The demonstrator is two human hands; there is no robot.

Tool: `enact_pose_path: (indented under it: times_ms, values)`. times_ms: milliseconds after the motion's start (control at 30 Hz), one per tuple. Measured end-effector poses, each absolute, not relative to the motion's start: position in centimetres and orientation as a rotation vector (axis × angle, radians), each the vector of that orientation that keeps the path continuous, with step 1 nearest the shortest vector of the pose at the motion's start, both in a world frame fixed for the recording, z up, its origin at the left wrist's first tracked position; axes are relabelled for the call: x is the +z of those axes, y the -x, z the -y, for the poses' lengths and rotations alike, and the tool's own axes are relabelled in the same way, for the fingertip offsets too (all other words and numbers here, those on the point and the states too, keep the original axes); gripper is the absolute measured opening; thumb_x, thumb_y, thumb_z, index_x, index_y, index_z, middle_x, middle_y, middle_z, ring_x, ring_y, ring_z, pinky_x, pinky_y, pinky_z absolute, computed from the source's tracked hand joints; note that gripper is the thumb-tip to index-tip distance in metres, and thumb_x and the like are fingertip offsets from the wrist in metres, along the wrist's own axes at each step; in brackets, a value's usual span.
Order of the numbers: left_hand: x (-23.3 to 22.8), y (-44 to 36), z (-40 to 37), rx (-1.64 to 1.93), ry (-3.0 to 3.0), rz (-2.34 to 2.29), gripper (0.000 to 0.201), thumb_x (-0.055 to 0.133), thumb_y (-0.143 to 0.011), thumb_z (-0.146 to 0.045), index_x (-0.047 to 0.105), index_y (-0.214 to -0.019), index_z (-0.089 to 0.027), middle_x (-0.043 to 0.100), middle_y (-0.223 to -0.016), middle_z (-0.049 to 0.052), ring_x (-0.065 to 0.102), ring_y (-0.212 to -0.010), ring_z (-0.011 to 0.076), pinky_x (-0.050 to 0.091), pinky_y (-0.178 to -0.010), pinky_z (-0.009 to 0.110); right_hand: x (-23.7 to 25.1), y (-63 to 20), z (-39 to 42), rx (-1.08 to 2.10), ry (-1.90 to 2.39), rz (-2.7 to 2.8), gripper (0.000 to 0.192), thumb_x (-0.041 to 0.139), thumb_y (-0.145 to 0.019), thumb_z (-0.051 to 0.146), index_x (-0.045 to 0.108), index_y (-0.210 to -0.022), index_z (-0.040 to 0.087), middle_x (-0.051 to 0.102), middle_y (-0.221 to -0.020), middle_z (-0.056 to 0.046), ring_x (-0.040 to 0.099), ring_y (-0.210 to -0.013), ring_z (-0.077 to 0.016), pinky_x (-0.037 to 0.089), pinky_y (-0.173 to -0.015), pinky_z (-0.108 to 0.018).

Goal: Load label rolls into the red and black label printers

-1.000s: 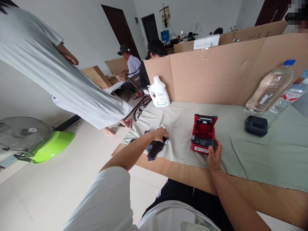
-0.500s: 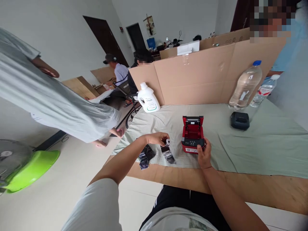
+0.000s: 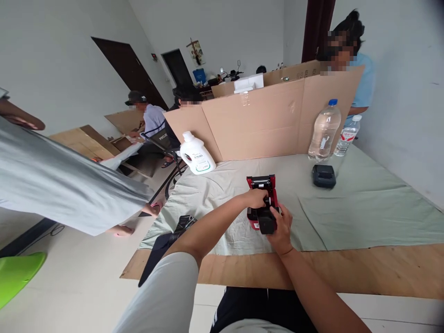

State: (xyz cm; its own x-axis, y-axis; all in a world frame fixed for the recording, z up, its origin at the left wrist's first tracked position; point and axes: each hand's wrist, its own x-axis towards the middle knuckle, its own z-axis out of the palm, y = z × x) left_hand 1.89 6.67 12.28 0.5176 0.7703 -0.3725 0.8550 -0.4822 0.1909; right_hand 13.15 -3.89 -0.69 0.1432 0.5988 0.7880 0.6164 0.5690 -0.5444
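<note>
left hand (image 3: 257,198) now over boxy red plastic printer (image 3: 261,203)

It was a makeshift workroom in a plain white-walled room: cardboard dividers (image 3: 263,120) fenced off a cloth-covered plywood table (image 3: 347,273), and beyond the dividers other people sat at similar stations.

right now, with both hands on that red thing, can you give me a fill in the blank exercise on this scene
1. Both the left hand and the right hand are on the small ____ printer.
2. The white jug stands on the green cloth in front of a ____ divider.
3. The small black device lies just in front of the large clear ____ with a blue cap.

Missing words: red; cardboard; bottle
</note>
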Motion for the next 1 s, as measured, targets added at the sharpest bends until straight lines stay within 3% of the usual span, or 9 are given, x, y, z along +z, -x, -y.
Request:
enact_pose_path:
  times_ms: [200, 500, 833, 1000]
  values:
    - [11.1, -2.8, -6.9, -0.437, -2.534, -1.403, 0.034, 0.060, -0.071, -0.018, 0.063, -0.105, -0.016, 0.067, -0.108, 0.014, 0.062, -0.102, 0.0298, 0.045, -0.088, 0.038, 0.2, -13.1, 4.4, 0.019, 1.087, 1.526, 0.029, 0.061, -0.078, 0.024, 0.063, -0.107, 0.027, 0.046, -0.133, -0.006, 0.043, -0.122, -0.0288, 0.039, -0.102, -0.051]
    - [11.0, -3.8, -7.2, -0.566, -2.504, -1.460, 0.025, 0.064, -0.070, -0.018, 0.067, -0.095, -0.014, 0.069, -0.102, 0.016, 0.064, -0.098, 0.0304, 0.049, -0.081, 0.035, 0.1, -13.1, 4.4, 0.039, 1.085, 1.547, 0.026, 0.054, -0.083, 0.025, 0.062, -0.108, 0.025, 0.051, -0.130, -0.007, 0.043, -0.123, -0.0280, 0.039, -0.102, -0.052]
    - [10.0, -3.2, -7.1, -0.367, -2.540, -1.477, 0.025, 0.063, -0.075, -0.023, 0.064, -0.100, -0.019, 0.069, -0.103, 0.012, 0.064, -0.100, 0.0281, 0.050, -0.083, 0.034, 0.0, -13.1, 4.4, 0.005, 1.089, 1.554, 0.019, 0.057, -0.083, 0.028, 0.067, -0.100, 0.026, 0.048, -0.131, -0.006, 0.043, -0.123, -0.0287, 0.040, -0.101, -0.051]
    - [11.1, -1.1, -6.2, 0.100, -2.549, -1.222, 0.031, 0.046, -0.084, -0.012, 0.062, -0.110, -0.018, 0.066, -0.115, 0.007, 0.061, -0.107, 0.0201, 0.046, -0.094, 0.030, 0.0, -13.1, 4.5, 0.017, 1.071, 1.552, 0.019, 0.059, -0.082, 0.025, 0.067, -0.099, 0.024, 0.047, -0.131, -0.007, 0.043, -0.122, -0.0285, 0.039, -0.102, -0.050]
